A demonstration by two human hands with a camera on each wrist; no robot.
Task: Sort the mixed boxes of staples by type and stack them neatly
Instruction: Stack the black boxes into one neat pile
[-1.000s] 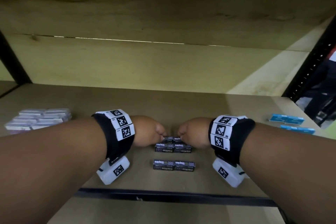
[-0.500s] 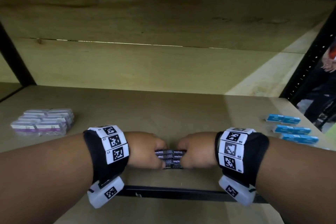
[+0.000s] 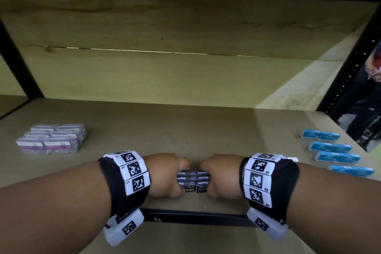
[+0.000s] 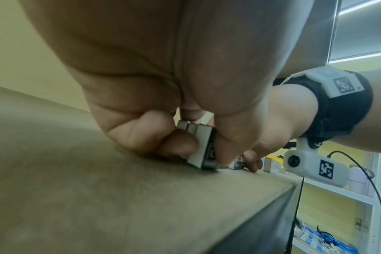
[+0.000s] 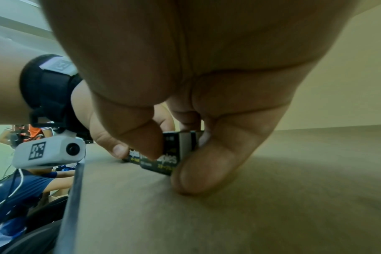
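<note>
A block of several black staple boxes [image 3: 193,181] marked "Staples" sits on the wooden shelf [image 3: 185,130] near its front edge. My left hand [image 3: 168,175] grips the block's left end, and my right hand [image 3: 220,175] grips the right end. In the left wrist view the curled fingers [image 4: 176,142] and thumb pinch the black boxes [image 4: 203,149] against the shelf. The right wrist view has the black boxes [image 5: 170,153] held between thumb and fingers [image 5: 207,165]. Purple-and-white boxes [image 3: 51,139] are stacked at the left. Blue boxes [image 3: 334,150] lie in rows at the right.
The shelf's black metal front rail [image 3: 195,216] runs just below my hands. A wooden back panel [image 3: 165,68] closes the shelf behind, and black uprights [image 3: 346,74] stand at the sides. People and other shelving show beyond the right upright.
Both hands drew the far row of black boxes toward the front edge and against the near row. The boxes now sit as one block gripped between my hands.
</note>
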